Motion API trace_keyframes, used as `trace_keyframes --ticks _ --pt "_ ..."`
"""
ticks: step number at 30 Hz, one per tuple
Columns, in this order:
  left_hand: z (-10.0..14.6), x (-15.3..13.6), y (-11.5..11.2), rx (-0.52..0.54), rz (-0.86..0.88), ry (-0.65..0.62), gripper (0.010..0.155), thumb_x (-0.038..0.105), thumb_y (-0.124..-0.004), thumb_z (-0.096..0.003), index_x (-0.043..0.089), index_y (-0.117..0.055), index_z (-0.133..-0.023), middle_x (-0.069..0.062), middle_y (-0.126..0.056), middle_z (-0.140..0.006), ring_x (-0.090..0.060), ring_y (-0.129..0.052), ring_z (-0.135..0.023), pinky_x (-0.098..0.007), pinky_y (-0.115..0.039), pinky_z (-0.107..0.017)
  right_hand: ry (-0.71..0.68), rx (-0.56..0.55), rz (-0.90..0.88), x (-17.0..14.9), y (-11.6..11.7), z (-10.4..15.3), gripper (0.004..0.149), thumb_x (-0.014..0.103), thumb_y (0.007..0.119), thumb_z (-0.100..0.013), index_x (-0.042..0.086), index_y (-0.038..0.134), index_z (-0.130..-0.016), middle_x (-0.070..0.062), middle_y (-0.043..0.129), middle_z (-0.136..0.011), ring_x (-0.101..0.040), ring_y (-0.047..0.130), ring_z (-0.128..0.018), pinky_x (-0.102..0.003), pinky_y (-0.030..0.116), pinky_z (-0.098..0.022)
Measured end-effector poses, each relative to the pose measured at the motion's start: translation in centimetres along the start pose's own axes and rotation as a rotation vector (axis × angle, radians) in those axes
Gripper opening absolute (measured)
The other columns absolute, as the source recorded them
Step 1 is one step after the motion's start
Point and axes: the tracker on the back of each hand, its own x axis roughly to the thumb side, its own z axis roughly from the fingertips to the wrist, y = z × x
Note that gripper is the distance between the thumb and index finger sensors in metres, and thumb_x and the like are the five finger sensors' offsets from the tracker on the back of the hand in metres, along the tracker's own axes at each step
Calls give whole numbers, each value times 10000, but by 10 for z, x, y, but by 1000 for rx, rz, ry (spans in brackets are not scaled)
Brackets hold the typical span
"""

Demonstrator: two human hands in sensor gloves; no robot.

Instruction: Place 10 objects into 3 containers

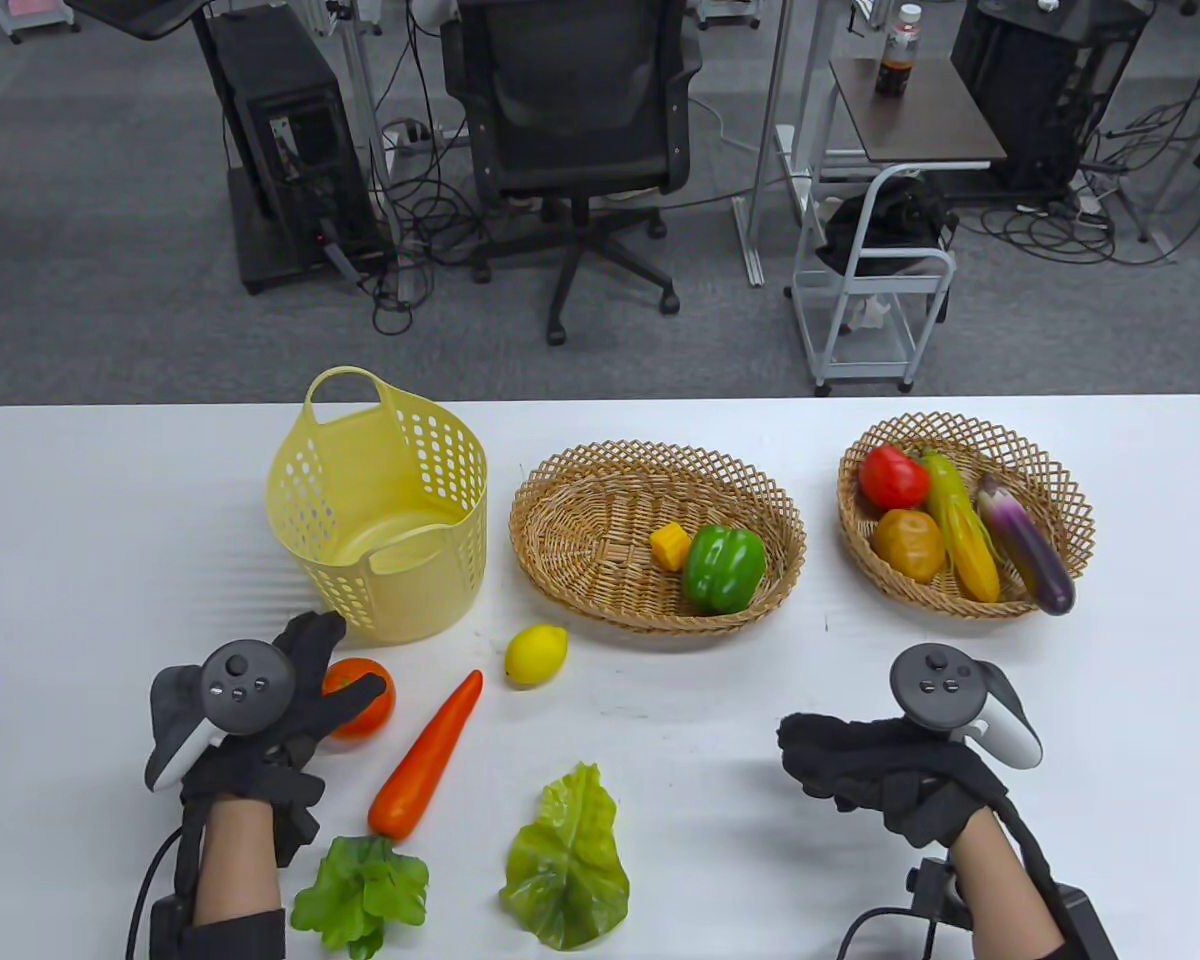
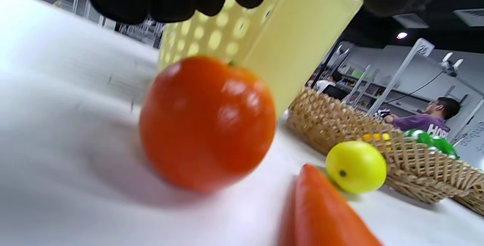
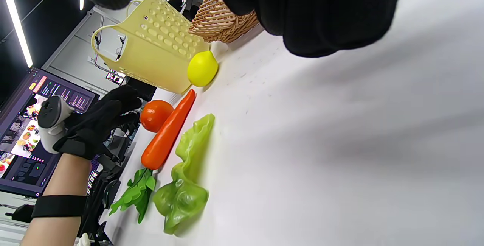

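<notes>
Three containers: one yellow plastic basket [image 1: 380, 510] and two wicker baskets, middle one [image 1: 600, 530] and right one [image 1: 965, 440].

Ten play-food items:
- one orange [image 1: 365, 700]
- one carrot [image 1: 428, 755] with one green leafy top [image 1: 360, 895]
- one lemon [image 1: 536, 654]
- one lettuce leaf [image 1: 567, 862]
- one green bell pepper [image 1: 724, 567]
- one small yellow-orange chunk [image 1: 671, 546]
- one red tomato [image 1: 894, 477]
- one brownish-orange round item [image 1: 910, 544], maybe a potato
- one corn cob [image 1: 960, 525]
- one eggplant [image 1: 1026, 542]

Four loose on the counter [image 1: 720, 720], two in middle wicker, four in right wicker.

Two gloved hands: left [image 1: 250, 715], right [image 1: 890, 765].
</notes>
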Motion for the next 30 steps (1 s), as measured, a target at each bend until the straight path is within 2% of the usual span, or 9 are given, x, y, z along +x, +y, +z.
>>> trace_keyframes --ticks 4,6,10,15,18,22,25,27,30 --pt "-10 -12 -10 -104 17 43 883 681 -737 -502 205 -403 -1167 -169 -458 -1219 -455 -603 -1102 -597 -673 -708 11 -5 2 -1 0 1 815 561 609 -587 -62 459 -1092 -376 594 -1058 -549 779 -823 -559 758 -559" --pt "-15 -13 -17 -167 27 53 868 682 -742 -499 309 -341 -1172 -200 -401 -1228 -493 -619 -1086 -581 -722 -685 17 -6 -1 -2 -1 1 814 560 608 -588 -62 460 -1091 -377 594 -1058 -550 778 -823 -558 759 -558" --pt "-25 -16 -28 -225 -41 83 854 675 -761 -486 389 -307 -1151 -211 -340 -1229 -518 -645 -1066 -556 -766 -661 49 -3 7 -5 0 0 816 569 609 -585 -54 467 -1092 -372 607 -1053 -538 817 -786 -515 804 -513" --pt "-31 -21 -34 -262 -23 100 883 681 -783 -462 374 -313 -1145 -196 -379 -1225 -485 -658 -1071 -539 -772 -665 66 9 10 -7 1 -2 820 573 609 -584 -56 467 -1091 -374 609 -1050 -530 829 -775 -500 814 -501" --pt "-30 -20 -34 -272 -48 89 905 668 -794 -459 352 -294 -1143 -168 -457 -1210 -431 -675 -1071 -454 -804 -644 66 9 3 -7 1 -2 822 575 609 -584 -54 465 -1093 -371 608 -1051 -522 835 -770 -485 822 -493" --pt "-26 -17 -35 -221 -94 57 911 677 -792 -446 308 -337 -1143 -191 -550 -1170 -422 -762 -1008 -390 -842 -586 56 36 6 -5 4 -5 820 578 606 -585 -51 465 -1093 -373 610 -1048 -513 847 -755 -463 828 -492" --pt "-16 -19 -23 -146 -70 14 927 695 -779 -436 288 -342 -1144 -187 -573 -1159 -412 -790 -987 -371 -858 -557 54 40 25 -2 6 -6 822 578 604 -586 -53 463 -1094 -370 612 -1048 -509 844 -760 -462 826 -496" --pt "-4 -14 -5 -86 2 -48 926 691 -783 -439 275 -351 -1144 -194 -574 -1155 -422 -791 -974 -340 -870 -491 37 49 12 0 7 -5 824 580 602 -585 -54 464 -1093 -370 614 -1046 -501 850 -754 -451 830 -493" --pt "22 2 34 79 41 -146 925 705 -776 -442 290 -355 -1153 -170 -573 -1168 -402 -795 -983 -290 -866 -458 4 61 6 5 10 -5 823 582 599 -586 -50 462 -1094 -369 617 -1044 -495 857 -746 -441 831 -493"
